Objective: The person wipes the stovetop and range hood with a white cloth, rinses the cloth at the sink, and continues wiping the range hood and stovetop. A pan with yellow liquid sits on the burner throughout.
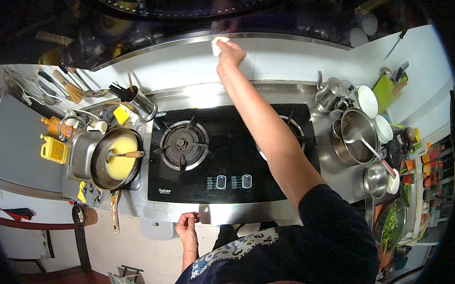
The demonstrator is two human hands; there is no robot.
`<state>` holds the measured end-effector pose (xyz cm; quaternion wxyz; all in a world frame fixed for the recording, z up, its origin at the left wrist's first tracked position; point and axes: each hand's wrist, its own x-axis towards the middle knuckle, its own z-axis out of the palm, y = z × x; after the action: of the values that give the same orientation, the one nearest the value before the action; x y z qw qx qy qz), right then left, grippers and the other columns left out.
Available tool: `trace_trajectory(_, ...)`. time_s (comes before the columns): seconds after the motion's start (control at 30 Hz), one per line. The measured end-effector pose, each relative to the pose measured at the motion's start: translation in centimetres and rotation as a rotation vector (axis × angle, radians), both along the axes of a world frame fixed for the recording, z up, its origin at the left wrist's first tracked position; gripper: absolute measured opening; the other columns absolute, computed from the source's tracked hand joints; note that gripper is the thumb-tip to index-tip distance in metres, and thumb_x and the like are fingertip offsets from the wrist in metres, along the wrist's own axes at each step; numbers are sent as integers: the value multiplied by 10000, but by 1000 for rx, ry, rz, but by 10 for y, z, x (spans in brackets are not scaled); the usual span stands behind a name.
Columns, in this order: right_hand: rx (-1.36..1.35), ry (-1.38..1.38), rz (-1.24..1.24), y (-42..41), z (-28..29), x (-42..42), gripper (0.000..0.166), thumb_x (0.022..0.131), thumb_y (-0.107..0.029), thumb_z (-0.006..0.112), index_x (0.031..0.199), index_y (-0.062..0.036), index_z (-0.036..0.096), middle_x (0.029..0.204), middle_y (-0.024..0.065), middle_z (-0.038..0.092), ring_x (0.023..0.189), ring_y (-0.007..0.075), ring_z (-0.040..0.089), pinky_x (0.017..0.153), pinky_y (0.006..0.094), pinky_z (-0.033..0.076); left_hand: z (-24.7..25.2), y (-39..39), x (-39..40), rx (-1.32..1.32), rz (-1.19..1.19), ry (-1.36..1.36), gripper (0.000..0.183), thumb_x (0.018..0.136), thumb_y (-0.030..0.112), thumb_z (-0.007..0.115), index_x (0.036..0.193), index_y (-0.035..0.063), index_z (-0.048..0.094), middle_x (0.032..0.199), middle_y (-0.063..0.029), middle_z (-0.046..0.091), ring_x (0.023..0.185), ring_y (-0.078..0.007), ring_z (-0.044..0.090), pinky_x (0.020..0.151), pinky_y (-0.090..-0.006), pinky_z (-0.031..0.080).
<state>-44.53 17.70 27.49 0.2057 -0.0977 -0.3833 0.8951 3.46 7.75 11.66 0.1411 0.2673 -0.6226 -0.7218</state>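
Note:
My right hand (230, 55) is stretched far forward over the gas hob (232, 149), gripping a crumpled white cloth or tissue (219, 45). It is at the lower metal edge of the dark range hood (283, 36), in front of the white wall; whether the cloth touches the edge or the wall I cannot tell. Down by the stainless counter's front edge (251, 212) is my left hand (186, 225), its fingers curled together. Whether anything small sits in those fingertips is unclear. The left burner (181, 144) is bare, while my right forearm partly covers the right burner (295, 128).
At left, a wok (100, 165) of yellow liquid with a ladle (124, 154) rests over the sink (76, 161), its handle (115, 211) jutting past the counter. A utensil holder (144, 105) stands nearby. On the right are a kettle (328, 95), pots with a strainer (357, 122), and bowls.

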Motion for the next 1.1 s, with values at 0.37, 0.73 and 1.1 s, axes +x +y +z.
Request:
trace_trajectory(0.37,-124,4,73,102,-10,-18,247,682,47,679,907,98,590,831,157,634,715,216,624,632,309,505,-3,22,-5,25,-59,-50,95,882,79,554,839,11,604,785,-31,624,695,-94,551,672,-228,451)
trace_trajectory(0.73,-20,-108,-27,84,-2,-6,178,660,39,700,811,42,607,794,129,637,719,185,601,655,310,481,-1,40,-9,50,-114,3,98,879,92,568,845,10,609,781,-29,625,691,-89,547,672,-227,451)
trace_trajectory(1.1,-110,-37,81,96,-15,-30,298,660,59,670,933,109,560,894,179,621,744,248,626,674,338,520,3,35,-2,22,-61,-22,117,886,106,560,845,6,605,788,-38,626,693,-98,555,673,-230,455)
